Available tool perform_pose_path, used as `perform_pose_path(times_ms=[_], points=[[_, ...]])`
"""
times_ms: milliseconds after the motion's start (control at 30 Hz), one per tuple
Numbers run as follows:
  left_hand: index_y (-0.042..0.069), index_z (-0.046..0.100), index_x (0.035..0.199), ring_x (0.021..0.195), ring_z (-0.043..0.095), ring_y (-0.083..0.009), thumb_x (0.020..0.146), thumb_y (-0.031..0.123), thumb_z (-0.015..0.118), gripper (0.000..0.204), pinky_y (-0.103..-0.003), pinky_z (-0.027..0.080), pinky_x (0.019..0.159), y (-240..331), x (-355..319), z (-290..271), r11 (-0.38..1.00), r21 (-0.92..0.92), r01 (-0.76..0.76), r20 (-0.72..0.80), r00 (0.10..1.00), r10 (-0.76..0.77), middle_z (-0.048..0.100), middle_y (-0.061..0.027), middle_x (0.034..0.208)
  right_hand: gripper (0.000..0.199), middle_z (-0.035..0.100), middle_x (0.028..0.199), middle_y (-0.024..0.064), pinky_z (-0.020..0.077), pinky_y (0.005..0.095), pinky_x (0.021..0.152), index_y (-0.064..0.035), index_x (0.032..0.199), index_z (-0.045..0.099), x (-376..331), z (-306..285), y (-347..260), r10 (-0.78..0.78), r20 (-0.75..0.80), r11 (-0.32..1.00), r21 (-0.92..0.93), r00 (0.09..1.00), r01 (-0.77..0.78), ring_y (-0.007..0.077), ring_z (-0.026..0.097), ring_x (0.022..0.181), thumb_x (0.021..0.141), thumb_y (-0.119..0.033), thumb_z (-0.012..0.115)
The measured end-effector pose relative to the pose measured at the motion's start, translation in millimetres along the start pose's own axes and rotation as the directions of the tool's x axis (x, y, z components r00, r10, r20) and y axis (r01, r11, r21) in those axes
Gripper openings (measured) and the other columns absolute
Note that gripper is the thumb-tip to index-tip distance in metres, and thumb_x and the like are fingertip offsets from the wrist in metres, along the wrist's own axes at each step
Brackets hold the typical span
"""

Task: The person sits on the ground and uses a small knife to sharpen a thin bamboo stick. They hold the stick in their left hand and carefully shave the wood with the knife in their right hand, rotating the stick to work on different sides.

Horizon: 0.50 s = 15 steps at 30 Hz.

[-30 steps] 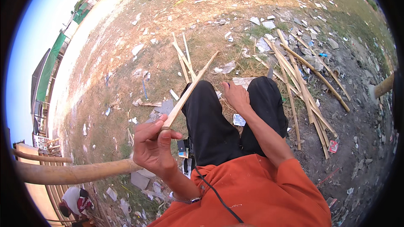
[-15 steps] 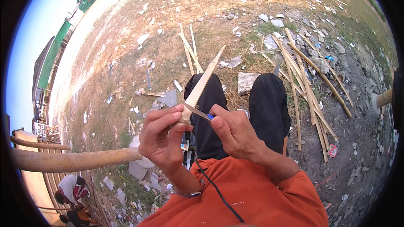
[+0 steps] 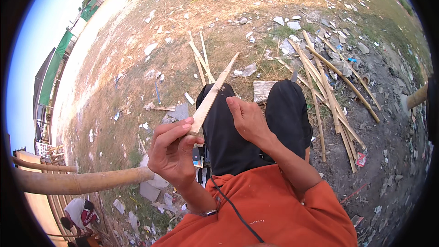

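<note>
My left hand (image 3: 176, 153) pinches the wide lower end of a pale, tapered bamboo piece (image 3: 211, 102) between thumb and fingers. Its pointed tip slants up and away, above my left knee. My right hand (image 3: 250, 121) is closed, thumb uppermost, close to the right side of the piece. It grips the small blue-handled knife seen a moment earlier; now the fist hides nearly all of it. Black trouser legs and an orange top are beneath my hands.
Long bamboo strips (image 3: 336, 105) lie heaped on the right, with several thinner ones (image 3: 201, 59) ahead. A wooden block (image 3: 263, 90) sits between my knees. A thick bamboo pole (image 3: 87, 177) juts in from the left. Another person (image 3: 82, 212) bends over at lower left. Litter covers the ground.
My right hand has moved up and forward along the bamboo piece, and the knife blade no longer shows plainly. My left hand still holds the base, shifted slightly down and left.
</note>
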<state>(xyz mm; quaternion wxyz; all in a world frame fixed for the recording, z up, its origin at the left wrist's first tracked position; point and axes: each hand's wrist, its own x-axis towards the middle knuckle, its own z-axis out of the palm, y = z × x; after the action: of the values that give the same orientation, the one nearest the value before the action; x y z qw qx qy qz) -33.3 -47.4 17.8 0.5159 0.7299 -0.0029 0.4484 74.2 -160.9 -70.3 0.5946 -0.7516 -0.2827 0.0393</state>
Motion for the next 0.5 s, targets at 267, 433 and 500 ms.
perform_pose_path(times_ms=[267, 433, 500], points=[[-0.004, 0.062, 0.099, 0.061, 0.062, -0.0170, 0.088, 0.005, 0.065, 0.015, -0.024, 0.052, 0.053, -2, 1, 0, 0.999, 0.051, -0.014, -0.021, 1.000, 0.015, 0.062, -0.0194, 0.096, 0.041, 0.048, 0.054, 0.0188, 0.0378, 0.0471, 0.051, -0.0034, 0.074, 0.049, 17, 13, 23, 0.009, -0.048, 1.000, 0.026, 0.999, -0.008, 0.0415, 0.053, 0.054, 0.102, -0.033, 0.042], [-0.004, 0.061, 0.100, 0.059, 0.061, -0.0166, 0.088, 0.004, 0.064, 0.015, -0.024, 0.051, 0.053, -4, -4, -6, 0.998, 0.060, -0.036, 0.026, 0.999, 0.035, 0.062, -0.0194, 0.097, 0.041, 0.053, 0.060, 0.0212, 0.0395, 0.0493, 0.052, -0.0035, 0.077, 0.054, 26, 13, 27, 0.014, -0.012, 1.000, 0.012, 1.000, -0.014, 0.0433, 0.054, 0.057, 0.102, -0.033, 0.041], [-0.004, 0.061, 0.100, 0.060, 0.061, -0.0167, 0.088, 0.005, 0.064, 0.015, -0.024, 0.051, 0.053, -5, -2, -4, 0.998, 0.053, -0.018, -0.013, 1.000, 0.018, 0.062, -0.0196, 0.097, 0.044, 0.055, 0.062, 0.0217, 0.0406, 0.0499, 0.052, -0.0033, 0.077, 0.056, 20, 14, 24, -0.051, 0.018, 0.997, 0.055, 0.999, 0.050, 0.0436, 0.056, 0.059, 0.102, -0.035, 0.040]])
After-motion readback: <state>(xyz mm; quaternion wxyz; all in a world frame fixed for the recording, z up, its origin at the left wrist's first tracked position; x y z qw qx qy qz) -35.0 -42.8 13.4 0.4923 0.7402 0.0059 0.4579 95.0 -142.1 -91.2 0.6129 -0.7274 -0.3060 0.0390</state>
